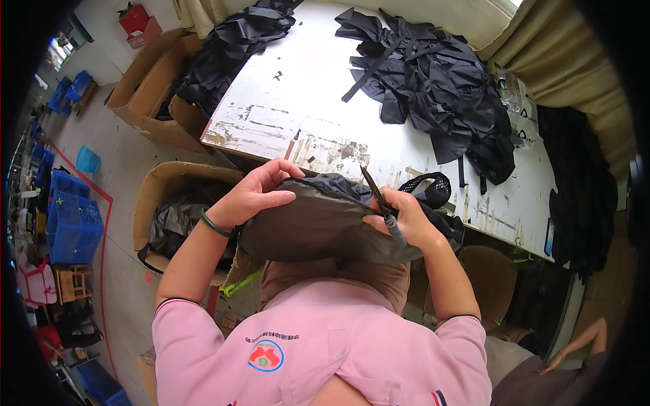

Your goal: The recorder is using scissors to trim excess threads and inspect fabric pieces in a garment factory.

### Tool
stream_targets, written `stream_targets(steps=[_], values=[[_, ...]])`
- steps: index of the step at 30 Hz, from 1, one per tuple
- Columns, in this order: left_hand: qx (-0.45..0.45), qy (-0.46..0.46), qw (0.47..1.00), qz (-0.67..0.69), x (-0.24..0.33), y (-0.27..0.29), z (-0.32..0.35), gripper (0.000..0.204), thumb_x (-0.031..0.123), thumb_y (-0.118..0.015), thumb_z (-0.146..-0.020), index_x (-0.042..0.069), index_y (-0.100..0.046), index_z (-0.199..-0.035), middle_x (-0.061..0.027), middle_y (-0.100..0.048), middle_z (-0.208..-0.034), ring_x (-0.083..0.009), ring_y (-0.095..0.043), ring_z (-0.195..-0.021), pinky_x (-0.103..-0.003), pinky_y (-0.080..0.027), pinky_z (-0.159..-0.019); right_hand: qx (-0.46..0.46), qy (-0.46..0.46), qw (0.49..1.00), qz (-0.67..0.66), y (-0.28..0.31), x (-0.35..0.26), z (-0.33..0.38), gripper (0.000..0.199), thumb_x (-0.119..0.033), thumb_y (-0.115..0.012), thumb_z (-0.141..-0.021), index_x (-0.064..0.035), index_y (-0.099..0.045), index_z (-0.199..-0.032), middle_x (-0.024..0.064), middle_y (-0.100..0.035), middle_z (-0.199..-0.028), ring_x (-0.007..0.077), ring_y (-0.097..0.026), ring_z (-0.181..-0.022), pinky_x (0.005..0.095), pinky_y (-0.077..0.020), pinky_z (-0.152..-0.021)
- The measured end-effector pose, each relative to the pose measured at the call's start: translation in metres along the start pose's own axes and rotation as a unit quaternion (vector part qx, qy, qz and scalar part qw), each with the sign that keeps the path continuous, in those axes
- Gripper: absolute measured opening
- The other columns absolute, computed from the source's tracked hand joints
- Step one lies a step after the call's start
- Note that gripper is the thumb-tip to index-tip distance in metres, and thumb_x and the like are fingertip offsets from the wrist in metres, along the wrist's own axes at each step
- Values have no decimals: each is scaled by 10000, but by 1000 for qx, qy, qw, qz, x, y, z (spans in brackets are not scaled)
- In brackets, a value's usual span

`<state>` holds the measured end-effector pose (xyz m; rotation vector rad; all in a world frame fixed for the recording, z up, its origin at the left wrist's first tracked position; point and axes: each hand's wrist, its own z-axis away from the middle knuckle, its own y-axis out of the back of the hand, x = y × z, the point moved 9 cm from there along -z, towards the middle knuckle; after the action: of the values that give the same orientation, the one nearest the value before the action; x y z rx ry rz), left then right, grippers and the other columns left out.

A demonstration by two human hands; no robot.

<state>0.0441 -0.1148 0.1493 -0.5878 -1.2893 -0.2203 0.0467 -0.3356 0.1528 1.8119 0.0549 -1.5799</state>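
A dark grey-brown fabric piece point(311, 230), like a bag with a seamed upper edge, hangs in front of my body at the table's near edge. My left hand point(261, 193) holds its upper left edge, thumb along the near face and fingers at the rim. In my right hand point(406, 220) is a slim black pointed tool point(370, 183) with a grey end, its tip directed up toward the table. The thumb of that hand also presses the fabric's right edge. Black mesh point(433, 189) shows just beyond the right hand. The tool's exact kind is unclear.
A worn white table point(305, 81) carries heaps of black fabric pieces point(433, 88). Cardboard boxes point(152, 183) with dark fabric stand at the left. A dark fabric stack point(575, 183) hangs at the right. Another person's arm point(575, 348) shows at lower right. Blue crates point(74, 216) stand far left.
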Motion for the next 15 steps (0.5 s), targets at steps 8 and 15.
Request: stream_targets(steps=[8, 15], values=[[40, -31, 998, -43, -1, -4, -11, 273, 31, -689, -832, 24, -559, -1072, 0, -625, -951, -54, -577, -864, -212, -475, -782, 54, 38, 994, 86, 19, -21, -5, 361, -159, -835, -683, -8, -544, -833, 72, -520, -700, 164, -474, -620, 291, -411, -575], [48, -212, 973, -75, 79, -30, -10, 328, 17, -688, -827, 30, -522, -1110, -34, -600, -1011, -85, -555, -951, -227, -440, -864, 42, 200, 975, 82, 20, -129, -50, 349, 7, -799, -674, 4, -526, -892, 71, -499, -732, 134, -458, -668, 269, -416, -609]])
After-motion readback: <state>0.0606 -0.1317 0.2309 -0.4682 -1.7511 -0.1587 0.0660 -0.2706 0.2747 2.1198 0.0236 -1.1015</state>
